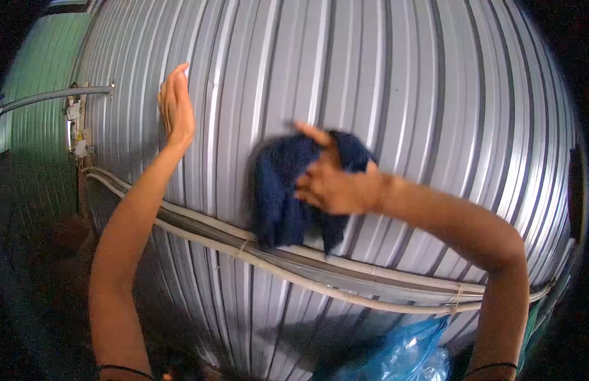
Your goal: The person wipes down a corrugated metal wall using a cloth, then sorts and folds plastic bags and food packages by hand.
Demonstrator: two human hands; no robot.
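My left hand (178, 106) is raised at the corrugated metal wall (294, 70), fingers stretched out and held together, with nothing in it. Whether its palm touches the metal cannot be made out. A dark blue cloth (278, 184) hangs bunched against the wall, its lower corners drooping over the upper pipe. On the cloth lies my right hand (335, 184), slightly blurred, one finger pointing up and the others curled into the fabric, pressing it to the metal. Part of the cloth is hidden behind this hand.
Two pale pipes (294, 274), tied with string, run across the wall below the cloth. A blue plastic bag (402, 352) hangs at the lower right. Grey conduit (53, 98) and small electrical fittings (77, 130) are at the left, beside a green corrugated panel (43, 70).
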